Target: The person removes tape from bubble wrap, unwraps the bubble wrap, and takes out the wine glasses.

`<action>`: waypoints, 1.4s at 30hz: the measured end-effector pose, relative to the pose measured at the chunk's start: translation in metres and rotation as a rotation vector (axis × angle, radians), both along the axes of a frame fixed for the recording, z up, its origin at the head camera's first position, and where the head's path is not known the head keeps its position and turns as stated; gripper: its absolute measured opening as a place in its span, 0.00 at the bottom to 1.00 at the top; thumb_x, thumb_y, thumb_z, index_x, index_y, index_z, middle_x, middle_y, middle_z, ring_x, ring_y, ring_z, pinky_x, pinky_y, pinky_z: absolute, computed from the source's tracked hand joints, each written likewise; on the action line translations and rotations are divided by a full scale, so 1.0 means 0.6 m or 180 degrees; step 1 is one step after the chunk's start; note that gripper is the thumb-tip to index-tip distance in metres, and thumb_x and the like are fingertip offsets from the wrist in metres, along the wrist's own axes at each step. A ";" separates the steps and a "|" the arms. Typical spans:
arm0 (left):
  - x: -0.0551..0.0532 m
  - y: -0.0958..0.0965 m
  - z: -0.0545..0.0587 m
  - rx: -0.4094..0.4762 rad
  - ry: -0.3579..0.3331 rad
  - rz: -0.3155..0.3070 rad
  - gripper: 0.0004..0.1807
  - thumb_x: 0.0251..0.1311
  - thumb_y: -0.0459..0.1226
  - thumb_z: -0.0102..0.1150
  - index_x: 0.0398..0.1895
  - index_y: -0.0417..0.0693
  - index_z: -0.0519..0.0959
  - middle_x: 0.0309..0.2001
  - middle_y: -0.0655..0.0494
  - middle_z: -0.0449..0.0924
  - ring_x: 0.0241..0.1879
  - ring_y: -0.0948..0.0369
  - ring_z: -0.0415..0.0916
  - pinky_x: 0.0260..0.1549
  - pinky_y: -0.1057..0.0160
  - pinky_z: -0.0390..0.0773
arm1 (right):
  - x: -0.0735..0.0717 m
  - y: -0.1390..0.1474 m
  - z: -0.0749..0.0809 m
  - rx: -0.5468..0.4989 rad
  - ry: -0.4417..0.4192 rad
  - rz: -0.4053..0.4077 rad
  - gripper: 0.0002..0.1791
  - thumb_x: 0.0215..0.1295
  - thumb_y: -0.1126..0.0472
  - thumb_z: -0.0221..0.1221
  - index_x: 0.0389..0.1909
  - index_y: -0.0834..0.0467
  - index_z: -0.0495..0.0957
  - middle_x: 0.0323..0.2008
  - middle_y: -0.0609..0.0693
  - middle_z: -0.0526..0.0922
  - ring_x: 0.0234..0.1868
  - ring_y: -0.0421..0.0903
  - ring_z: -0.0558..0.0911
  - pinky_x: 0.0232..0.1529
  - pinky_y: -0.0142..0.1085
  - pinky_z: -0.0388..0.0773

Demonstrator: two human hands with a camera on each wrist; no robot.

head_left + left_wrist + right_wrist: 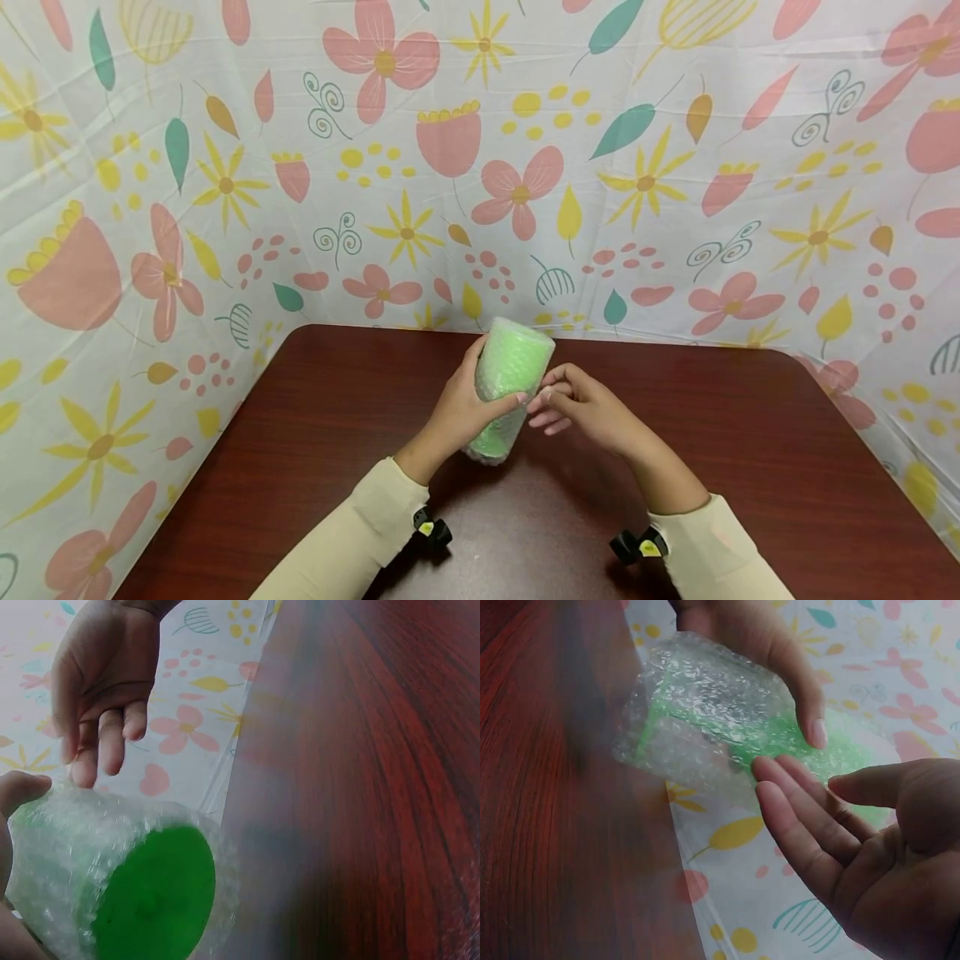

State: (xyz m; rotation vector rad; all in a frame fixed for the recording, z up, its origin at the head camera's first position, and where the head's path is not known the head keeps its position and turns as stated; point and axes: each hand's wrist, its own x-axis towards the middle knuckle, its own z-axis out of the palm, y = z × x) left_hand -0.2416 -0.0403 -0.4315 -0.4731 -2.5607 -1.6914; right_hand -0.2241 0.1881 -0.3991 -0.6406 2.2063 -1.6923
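Observation:
A green cylinder wrapped in clear bubble wrap [513, 358] is held tilted over the table, its upper end leaning right. My left hand [457, 408] grips it from the left side, the thumb lying across its front. In the left wrist view, one round green end [157, 896] shows through the wrap. My right hand [592, 408] is at the right side of the roll, fingertips right at the wrap. Its fingers [802, 825] are extended and fairly straight in the right wrist view, with the thumb close to the index finger.
A dark reddish-brown wooden table [337, 367] spreads beneath both hands. Behind it and to both sides hangs a white sheet [450, 225] with pink, yellow and teal flowers and leaves. Small black wrist cameras [433, 530] sit at both pale sleeves [360, 525].

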 end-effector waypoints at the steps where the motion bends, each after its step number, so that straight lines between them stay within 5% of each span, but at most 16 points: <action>1: 0.000 0.000 0.000 0.0000 0.0008 0.0011 0.55 0.52 0.57 0.73 0.78 0.78 0.47 0.70 0.57 0.67 0.57 0.54 0.74 0.51 0.49 0.78 | 0.000 0.000 0.000 0.0021 -0.0027 -0.0014 0.14 0.81 0.63 0.45 0.54 0.71 0.62 0.49 0.75 0.82 0.44 0.58 0.89 0.42 0.47 0.86; 8: 0.002 0.002 0.002 -0.0010 0.0035 0.0072 0.54 0.52 0.55 0.74 0.79 0.68 0.52 0.69 0.57 0.67 0.57 0.55 0.74 0.53 0.49 0.77 | 0.000 0.003 0.001 0.0229 -0.0043 -0.0234 0.14 0.79 0.62 0.49 0.52 0.71 0.67 0.31 0.62 0.84 0.31 0.53 0.88 0.35 0.50 0.86; 20: 0.001 0.004 -0.004 -0.0058 0.0063 0.0053 0.55 0.51 0.57 0.75 0.79 0.68 0.52 0.71 0.57 0.63 0.59 0.54 0.71 0.53 0.48 0.77 | 0.000 0.001 0.000 0.0244 0.0095 -0.0106 0.15 0.76 0.61 0.55 0.46 0.71 0.68 0.25 0.60 0.79 0.29 0.51 0.87 0.34 0.48 0.86; 34: 0.001 0.005 -0.006 -0.0139 0.0083 0.0042 0.56 0.49 0.58 0.75 0.78 0.72 0.51 0.71 0.54 0.63 0.59 0.53 0.71 0.54 0.47 0.77 | -0.001 0.001 0.000 0.0236 0.0170 0.0025 0.14 0.79 0.64 0.48 0.52 0.75 0.67 0.28 0.61 0.80 0.31 0.51 0.88 0.36 0.44 0.86; 42: -0.001 0.004 -0.003 -0.0101 0.0049 -0.0080 0.57 0.51 0.56 0.75 0.80 0.71 0.48 0.71 0.56 0.64 0.59 0.55 0.72 0.54 0.49 0.77 | 0.000 0.002 -0.001 0.0130 0.0108 0.0093 0.13 0.80 0.63 0.46 0.53 0.72 0.65 0.40 0.68 0.85 0.43 0.59 0.88 0.43 0.50 0.86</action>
